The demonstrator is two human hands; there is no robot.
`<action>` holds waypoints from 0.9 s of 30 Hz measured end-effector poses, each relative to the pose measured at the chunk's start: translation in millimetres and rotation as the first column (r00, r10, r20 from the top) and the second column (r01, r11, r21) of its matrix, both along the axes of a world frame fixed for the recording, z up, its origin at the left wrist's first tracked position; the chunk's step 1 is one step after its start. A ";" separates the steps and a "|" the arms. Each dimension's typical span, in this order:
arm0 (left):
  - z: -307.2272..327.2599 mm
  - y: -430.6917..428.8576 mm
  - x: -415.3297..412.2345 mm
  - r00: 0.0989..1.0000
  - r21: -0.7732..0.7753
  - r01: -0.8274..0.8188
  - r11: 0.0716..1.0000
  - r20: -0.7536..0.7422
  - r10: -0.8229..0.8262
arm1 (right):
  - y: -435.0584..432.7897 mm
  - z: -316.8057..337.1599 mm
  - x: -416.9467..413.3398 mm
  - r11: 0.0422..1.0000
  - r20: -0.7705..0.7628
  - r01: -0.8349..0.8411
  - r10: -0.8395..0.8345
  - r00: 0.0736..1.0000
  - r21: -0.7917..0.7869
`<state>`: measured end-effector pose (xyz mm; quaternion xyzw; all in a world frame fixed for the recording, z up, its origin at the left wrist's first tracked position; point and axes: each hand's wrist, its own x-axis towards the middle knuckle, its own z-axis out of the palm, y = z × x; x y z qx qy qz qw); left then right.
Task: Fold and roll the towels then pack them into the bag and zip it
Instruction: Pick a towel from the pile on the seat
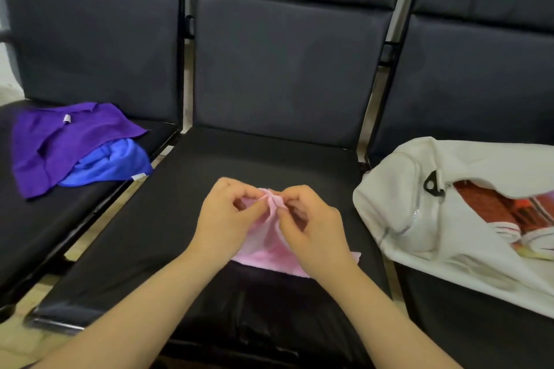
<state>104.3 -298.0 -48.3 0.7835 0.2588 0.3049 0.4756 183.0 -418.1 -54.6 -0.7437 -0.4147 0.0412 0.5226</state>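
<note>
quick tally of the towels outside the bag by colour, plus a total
pink towel: 1, pinched by the left hand and the right hand
purple towel: 1
blue towel: 1
Total: 3

Three seats [168, 219] stood in a row. I counted three loose towels: a pink towel [269, 257], a purple towel [60, 141] and a blue towel [117, 163]. There was one white bag [398, 189] and two hands, the left hand [224, 219] and the right hand [311, 231].

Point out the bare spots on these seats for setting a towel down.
Bare: the middle seat between the pink towel and the backrest, and beside the left hand; the left seat on the near side of the purple towel. Crowded: the white bag covers most of the right seat.
</note>
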 end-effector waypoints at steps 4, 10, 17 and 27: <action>-4.9 4.2 0.0 1.000 0.172 0.006 0.985 0.020 -0.010 | 2.6 1.6 -2.1 0.997 -0.101 -0.072 0.071 0.992 -0.006; 3.3 21.4 -6.3 0.927 0.047 0.375 0.926 0.002 -0.375 | -1.2 15.6 8.6 0.992 -0.189 -0.109 0.120 0.975 0.070; 16.8 38.9 -14.9 0.980 0.354 0.161 0.921 0.051 -0.191 | -18.0 45.0 35.8 0.968 -0.089 0.111 -0.093 0.992 0.225; 65.3 36.7 -20.8 0.900 0.199 -0.131 0.971 0.434 0.033 | -19.4 77.5 38.1 0.965 -0.014 -0.089 0.095 0.995 0.246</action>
